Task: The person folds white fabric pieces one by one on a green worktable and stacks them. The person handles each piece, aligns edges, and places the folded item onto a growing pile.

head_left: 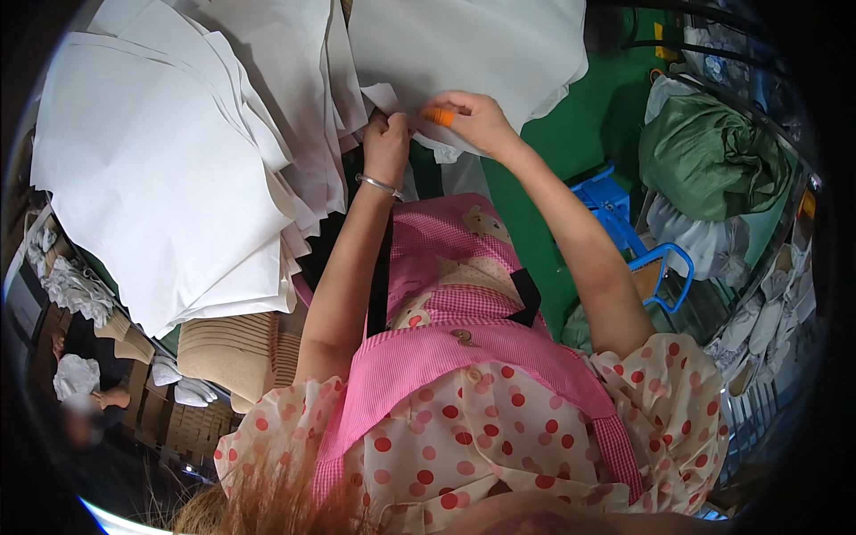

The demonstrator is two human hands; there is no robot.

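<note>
At the white sheet's [464, 45] edge — left hand [386, 143] clenched on it, right hand [473, 120] pinching it, orange-capped finger.

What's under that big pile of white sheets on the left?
Below the white sheets a tan ribbed stack sticks out, with white cloth bundles beside it. How far it runs beneath is covered. Both hands, left hand and right hand, pinch a sheet edge.

left hand [386, 143], right hand [473, 120], pinching white sheet [464, 45]

Blurred person [85, 406] at lower left
</note>
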